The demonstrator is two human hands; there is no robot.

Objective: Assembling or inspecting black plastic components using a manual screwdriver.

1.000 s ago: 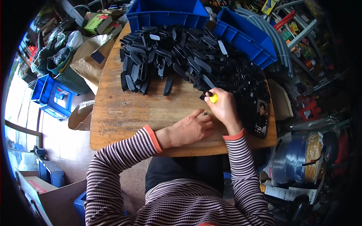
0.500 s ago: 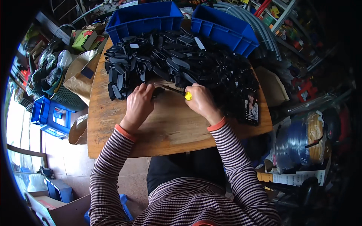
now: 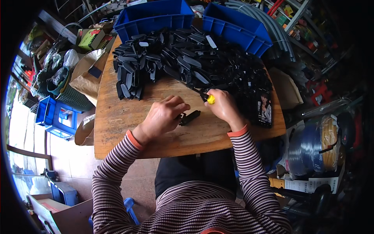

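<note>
On a worn brown wooden table [image 3: 117, 128], a heap of slim black plastic pieces [image 3: 175, 58] lies at twelve o'clock. The right hand [image 3: 224, 105], at three, grips a yellow-handled, dark-shafted tool [image 3: 210, 99]; the left hand [image 3: 163, 116], at nine, pinches a slim black plastic bar [image 3: 190, 117].

Just right of the left fingers [image 3: 180, 107], a loose part [image 3: 191, 117] lies at the surface [image 3: 117, 130]. From the right fingers [image 3: 215, 93], a tool [image 3: 210, 100] points away and leftward. Beyond both lies a heap of parts [image 3: 171, 54]; behind it stand two bins, one [image 3: 159, 23] beyond the left fingers, one [image 3: 233, 35] beyond the right. A phone [image 3: 265, 112] lies right of the right fingers; a bag [image 3: 87, 78] stands well left of the left.
</note>
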